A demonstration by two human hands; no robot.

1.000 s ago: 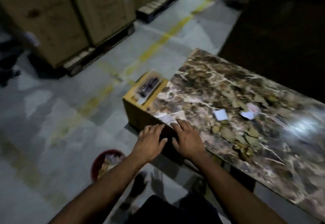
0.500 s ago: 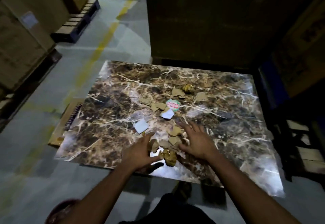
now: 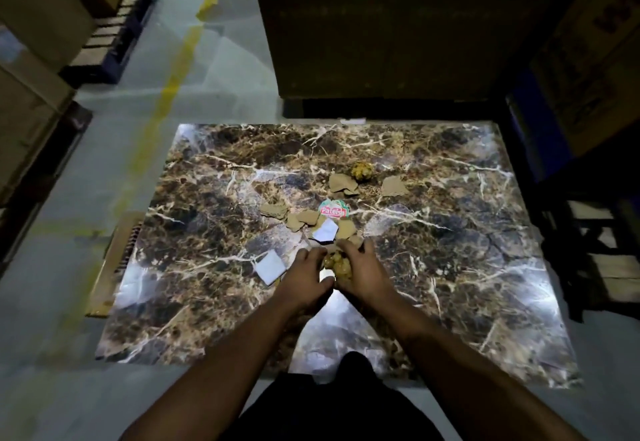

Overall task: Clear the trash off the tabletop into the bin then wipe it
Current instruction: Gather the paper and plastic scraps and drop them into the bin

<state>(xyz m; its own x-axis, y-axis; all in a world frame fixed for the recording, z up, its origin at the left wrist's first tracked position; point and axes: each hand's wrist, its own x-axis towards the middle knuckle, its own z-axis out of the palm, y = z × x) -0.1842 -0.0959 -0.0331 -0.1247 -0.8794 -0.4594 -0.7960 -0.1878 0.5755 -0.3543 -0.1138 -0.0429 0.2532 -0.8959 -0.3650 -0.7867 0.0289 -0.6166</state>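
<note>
The glossy brown marble-pattern bench carries scattered trash near its middle. A white square paper piece lies left of centre. A second white paper scrap lies just beyond it, beside a round red-and-green printed label. Torn tan cardboard pieces lie farther back, near a crumpled yellow-brown paper ball.

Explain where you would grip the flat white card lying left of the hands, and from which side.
The white card lies flat on the marble table, so a straight top pinch probably slips. Its near corner looks slightly raised; come from the near-left, slide fingers under that corner and pinch the edge.
</note>
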